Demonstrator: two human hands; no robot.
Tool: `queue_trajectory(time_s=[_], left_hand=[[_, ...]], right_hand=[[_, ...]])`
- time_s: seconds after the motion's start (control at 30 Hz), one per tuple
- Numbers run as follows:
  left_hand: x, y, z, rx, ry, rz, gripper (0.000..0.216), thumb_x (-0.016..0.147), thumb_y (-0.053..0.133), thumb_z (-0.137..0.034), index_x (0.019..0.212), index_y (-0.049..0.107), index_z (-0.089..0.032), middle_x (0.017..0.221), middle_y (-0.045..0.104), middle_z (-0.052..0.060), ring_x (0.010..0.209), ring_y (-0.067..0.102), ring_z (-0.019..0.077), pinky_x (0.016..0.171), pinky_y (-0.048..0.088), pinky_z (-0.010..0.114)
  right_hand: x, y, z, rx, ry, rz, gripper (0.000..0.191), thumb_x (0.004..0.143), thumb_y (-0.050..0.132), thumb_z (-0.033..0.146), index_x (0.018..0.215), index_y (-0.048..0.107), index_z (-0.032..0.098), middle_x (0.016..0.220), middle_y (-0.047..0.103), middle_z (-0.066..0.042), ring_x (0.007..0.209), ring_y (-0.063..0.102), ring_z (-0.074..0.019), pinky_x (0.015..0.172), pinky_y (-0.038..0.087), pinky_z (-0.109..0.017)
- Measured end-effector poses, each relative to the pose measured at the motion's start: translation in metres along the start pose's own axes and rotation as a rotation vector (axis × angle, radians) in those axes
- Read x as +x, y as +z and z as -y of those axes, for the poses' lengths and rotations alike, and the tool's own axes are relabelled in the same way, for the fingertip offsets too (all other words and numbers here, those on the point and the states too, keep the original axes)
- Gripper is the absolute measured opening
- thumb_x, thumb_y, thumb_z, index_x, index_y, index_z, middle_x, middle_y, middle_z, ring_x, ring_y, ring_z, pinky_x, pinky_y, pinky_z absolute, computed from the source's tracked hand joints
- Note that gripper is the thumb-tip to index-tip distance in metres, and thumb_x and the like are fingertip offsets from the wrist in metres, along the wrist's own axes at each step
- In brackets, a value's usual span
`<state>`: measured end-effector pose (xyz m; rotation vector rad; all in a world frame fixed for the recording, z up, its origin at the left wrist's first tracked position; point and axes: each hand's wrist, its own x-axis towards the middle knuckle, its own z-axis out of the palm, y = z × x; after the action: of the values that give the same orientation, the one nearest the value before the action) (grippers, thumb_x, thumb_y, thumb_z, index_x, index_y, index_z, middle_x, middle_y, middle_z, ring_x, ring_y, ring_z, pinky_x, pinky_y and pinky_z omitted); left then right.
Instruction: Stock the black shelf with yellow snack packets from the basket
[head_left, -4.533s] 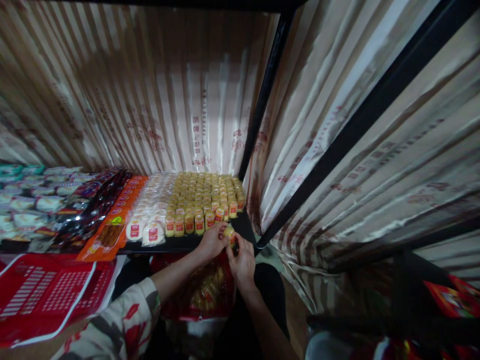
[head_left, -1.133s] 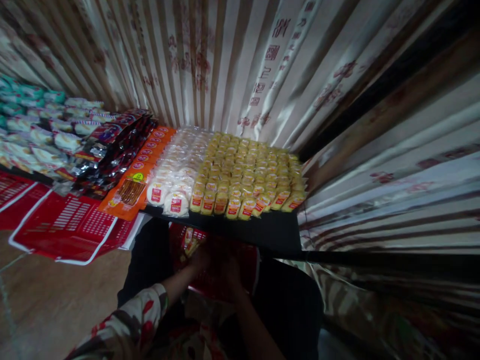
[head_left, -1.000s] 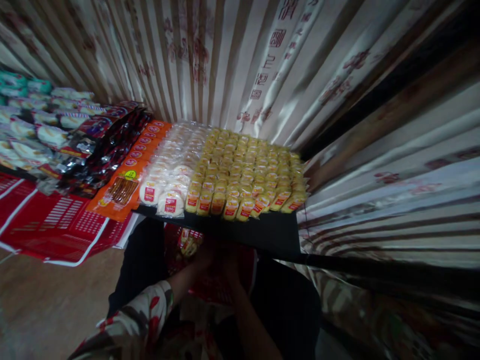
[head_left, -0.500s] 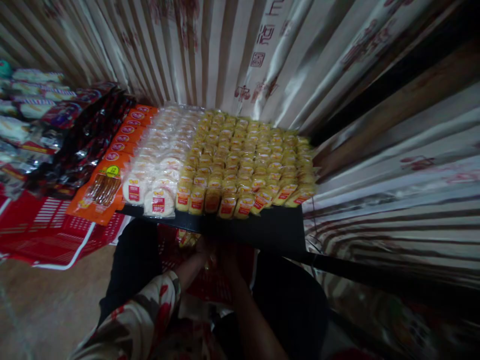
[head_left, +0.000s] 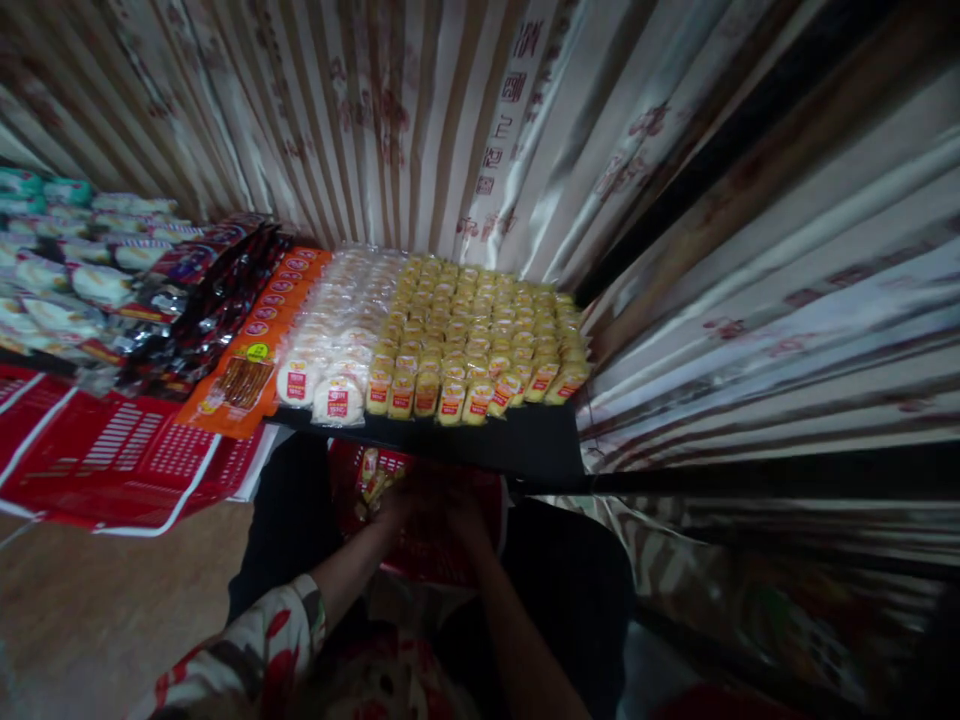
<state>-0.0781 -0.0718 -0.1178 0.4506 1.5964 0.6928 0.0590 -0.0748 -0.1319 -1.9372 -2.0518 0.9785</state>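
Note:
Both my hands reach down into a red plastic basket (head_left: 491, 510) between my knees, under the shelf's front edge. My left hand (head_left: 401, 503) is in deep shadow near several small yellow-wrapped snack packs (head_left: 373, 480) at the basket's left side. My right hand (head_left: 461, 510) is beside it, also dark. The fingers of both hands are hidden by shadow, so what they hold does not show. Above them, rows of yellow packaged cakes (head_left: 465, 400) stand on the black shelf (head_left: 480, 445), next to round white packaged cakes (head_left: 337, 402).
Left of the white cakes lie an orange snack bag (head_left: 238, 385), dark red-and-black packets (head_left: 202, 285) and white-wrapped packs (head_left: 105, 280). Another red basket (head_left: 142, 450) with white handles is at left. A pleated printed curtain (head_left: 420, 120) hangs behind, with a dark pole at right.
The view has shifted, so the shelf goods appear slightly smaller and more of the left side shows. My hands have moved a little apart inside the basket, and more yellow packs are visible there.

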Motion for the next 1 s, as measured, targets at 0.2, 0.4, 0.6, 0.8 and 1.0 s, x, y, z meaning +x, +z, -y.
queue_trajectory(time_s=[0.2,0.4,0.6,0.8,1.0], left_hand=[[-0.022,-0.014,-0.002,-0.184,-0.094,0.109,0.010,0.069,0.062,-0.018,0.076,0.062,-0.011,0.062,0.063,0.001,0.049,0.055,0.0100,0.044,0.039,0.018],[-0.052,-0.026,-0.021,-0.307,-0.185,0.298,0.010,0.077,0.050,-0.013,0.080,0.059,-0.009,0.059,0.060,0.002,0.042,0.051,0.0076,0.037,0.035,0.015],[-0.086,-0.032,-0.040,-0.374,-0.141,0.409,0.018,0.084,0.054,-0.026,0.094,0.057,-0.011,0.076,0.065,0.005,0.056,0.060,0.0083,0.055,0.049,0.017],[-0.106,-0.027,-0.047,-0.274,0.049,0.498,0.012,0.077,0.055,-0.008,0.089,0.058,-0.010,0.082,0.068,0.006,0.059,0.062,0.0076,0.058,0.051,0.014],[-0.114,-0.014,-0.068,-0.101,0.192,0.389,0.016,0.069,0.064,-0.008,0.085,0.062,-0.010,0.074,0.068,0.005,0.049,0.058,0.0066,0.043,0.042,0.013]], right_hand=[[-0.026,-0.016,0.003,0.298,-0.015,-0.017,0.042,0.074,0.045,0.013,0.112,0.062,0.017,0.114,0.065,-0.007,0.105,0.060,-0.0173,0.092,0.046,-0.032],[-0.055,-0.044,0.014,0.645,-0.040,-0.051,0.039,0.072,0.057,0.031,0.108,0.063,0.019,0.112,0.066,-0.007,0.104,0.060,-0.0224,0.092,0.046,-0.040],[-0.072,-0.069,0.033,0.777,0.023,-0.090,0.044,0.067,0.063,0.049,0.097,0.066,0.018,0.094,0.070,-0.007,0.088,0.064,-0.0225,0.080,0.050,-0.036],[-0.080,-0.086,0.043,0.842,0.014,-0.160,0.043,0.065,0.064,0.053,0.088,0.066,0.017,0.077,0.068,-0.004,0.069,0.062,-0.0176,0.066,0.049,-0.030],[-0.080,-0.104,0.049,0.843,0.010,-0.177,0.043,0.066,0.059,0.056,0.079,0.065,0.016,0.059,0.059,0.001,0.052,0.052,-0.0113,0.046,0.037,-0.021]])
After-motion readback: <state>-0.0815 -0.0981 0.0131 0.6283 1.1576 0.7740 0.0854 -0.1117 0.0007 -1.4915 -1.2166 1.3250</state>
